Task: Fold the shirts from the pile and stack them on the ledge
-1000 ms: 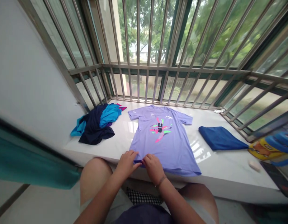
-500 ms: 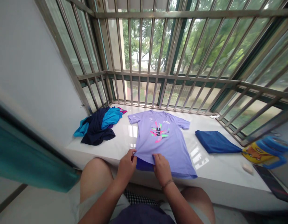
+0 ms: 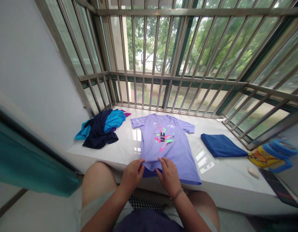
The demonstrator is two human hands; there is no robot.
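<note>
A lilac T-shirt [image 3: 171, 154] with a colourful chest print lies front up, its collar toward the window. At the left end of its hem, my left hand [image 3: 133, 174] pinches the fabric between thumb and fingers. My right hand [image 3: 168, 174] rests at the middle of the hem, fingers over the cloth and thumb spread apart from them. Between my hands the front layer is raised and rippled, and the darker inside of the shirt shows below.
The shirt lies on a white window ledge [image 3: 129, 151]. A heap of dark and bright blue clothes [image 3: 100, 130] is at left. Folded blue cloth [image 3: 222, 145], a blue-yellow jug [image 3: 267, 156], a small pale block [image 3: 253, 173] and a phone [image 3: 279, 187] are at right. Metal bars [image 3: 153, 77] stand behind.
My left hand has shifted slightly right with the hem edge. The right thumb has come away from the fingers, and the front hem now ripples upward between my hands.
</note>
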